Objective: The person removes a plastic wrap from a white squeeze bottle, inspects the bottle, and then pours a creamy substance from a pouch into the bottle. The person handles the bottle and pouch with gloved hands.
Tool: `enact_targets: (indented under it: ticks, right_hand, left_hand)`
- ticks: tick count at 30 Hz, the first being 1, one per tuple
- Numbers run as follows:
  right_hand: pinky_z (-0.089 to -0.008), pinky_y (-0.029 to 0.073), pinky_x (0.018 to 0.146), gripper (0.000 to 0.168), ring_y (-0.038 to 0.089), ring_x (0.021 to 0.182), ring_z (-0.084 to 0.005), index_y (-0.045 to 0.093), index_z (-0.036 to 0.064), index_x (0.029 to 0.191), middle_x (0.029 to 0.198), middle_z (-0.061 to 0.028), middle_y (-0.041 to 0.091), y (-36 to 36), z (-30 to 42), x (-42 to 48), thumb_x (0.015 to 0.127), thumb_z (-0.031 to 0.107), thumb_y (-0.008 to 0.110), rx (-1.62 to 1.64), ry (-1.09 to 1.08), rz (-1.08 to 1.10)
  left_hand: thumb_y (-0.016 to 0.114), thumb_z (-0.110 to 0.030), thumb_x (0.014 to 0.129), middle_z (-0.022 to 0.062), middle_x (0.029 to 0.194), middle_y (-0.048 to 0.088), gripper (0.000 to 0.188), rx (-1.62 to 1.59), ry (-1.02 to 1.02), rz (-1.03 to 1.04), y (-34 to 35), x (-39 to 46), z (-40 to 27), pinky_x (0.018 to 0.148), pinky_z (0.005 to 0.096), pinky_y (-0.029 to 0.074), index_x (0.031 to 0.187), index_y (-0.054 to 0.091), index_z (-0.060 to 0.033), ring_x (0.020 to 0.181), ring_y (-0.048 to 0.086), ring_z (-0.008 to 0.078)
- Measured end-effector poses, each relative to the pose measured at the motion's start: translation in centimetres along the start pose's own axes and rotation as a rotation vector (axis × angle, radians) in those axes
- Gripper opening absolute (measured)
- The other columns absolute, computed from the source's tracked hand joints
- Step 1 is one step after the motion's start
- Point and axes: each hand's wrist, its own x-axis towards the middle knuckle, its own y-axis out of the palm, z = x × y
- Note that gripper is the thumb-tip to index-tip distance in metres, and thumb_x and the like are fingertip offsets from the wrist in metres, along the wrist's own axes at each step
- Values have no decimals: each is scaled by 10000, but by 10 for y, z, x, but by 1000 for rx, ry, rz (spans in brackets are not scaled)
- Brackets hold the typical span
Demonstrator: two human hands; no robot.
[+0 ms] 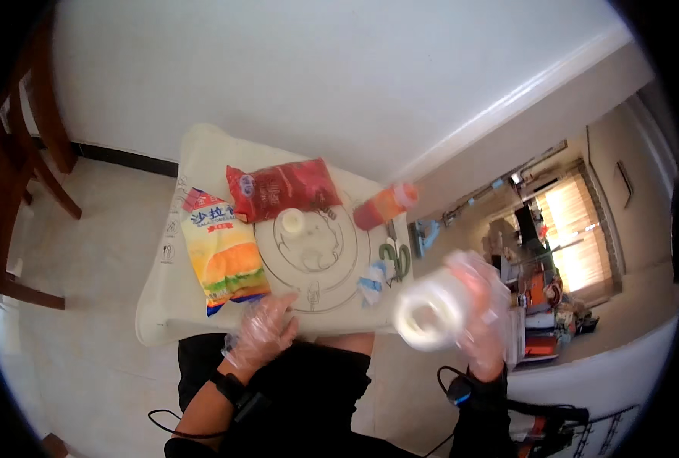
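My right hand point(480, 303), in a clear disposable glove, is wrapped around a whitish plastic bottle point(431, 315). The bottle is tilted so that its round mouth, with no cap on it, faces the camera; motion blurs it. My left hand point(265, 326), gloved the same way, rests near the table's front edge with its fingers loosely apart and nothing in them. Just beyond it lies a yellow-and-white printed pouch point(225, 252) with a burger picture. A red plastic pouch point(285, 189) lies farther back, and a small white cap point(292, 222) sits in front of it.
A squeeze bottle of red sauce point(379, 209) lies at the table's point(159, 297) right side. Near it are green-handled scissors point(395, 260) and a crumpled blue-and-white wrapper point(374, 280). A wall point(316, 74) stands behind, and wooden chairs point(18, 240) are at left.
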Motion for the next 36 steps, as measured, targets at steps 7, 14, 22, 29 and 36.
enact_targets:
  ticks: [7, 14, 22, 29, 36]
  right_hand:
    - [-495, 459, 938, 719, 578, 1089, -386, 525, 105, 1266, 1191, -141, 613, 14, -17, -16, 626, 254, 817, -119, 56, 123]
    - [-508, 457, 915, 670, 580, 1100, -396, 538, 84, 1239, 1236, -152, 608, -5, -13, -11, 663, 297, 807, -208, 49, 113]
    - [-493, 411, 1043, 736, 552, 1213, -324, 524, 109, 1286, 1279, -138, 599, -2, -16, -17, 629, 214, 840, -131, 74, 105]
    - [-435, 450, 985, 634, 584, 1162, -361, 580, 56, 1212, 1208, -179, 631, -21, 0, -4, 664, 233, 845, 50, 141, 94]
    - [-465, 461, 972, 674, 620, 1083, -369, 578, 93, 1225, 1165, -151, 662, -5, 3, -7, 646, 282, 866, 163, 134, 21]
  left_hand:
    - [684, -88, 795, 117, 900, 604, 421, -126, -31, 21, -5, 7, -6, 726, 394, 508, 1197, 566, -55, 836, 612, 305]
    - [685, -91, 793, 118, 895, 609, 434, -74, -40, 32, -4, -3, -5, 715, 408, 507, 1206, 555, -53, 829, 611, 313]
    - [693, -111, 809, 137, 875, 615, 420, -92, -18, 14, -3, 3, -2, 713, 402, 509, 1194, 543, -38, 806, 624, 315]
    - [707, -106, 780, 117, 867, 616, 431, -123, -44, -28, -3, 2, -3, 684, 403, 505, 1184, 563, -65, 791, 622, 309]
    - [702, -117, 789, 124, 857, 613, 428, -125, -15, 7, -6, 3, -6, 693, 397, 502, 1187, 559, -53, 786, 621, 307]
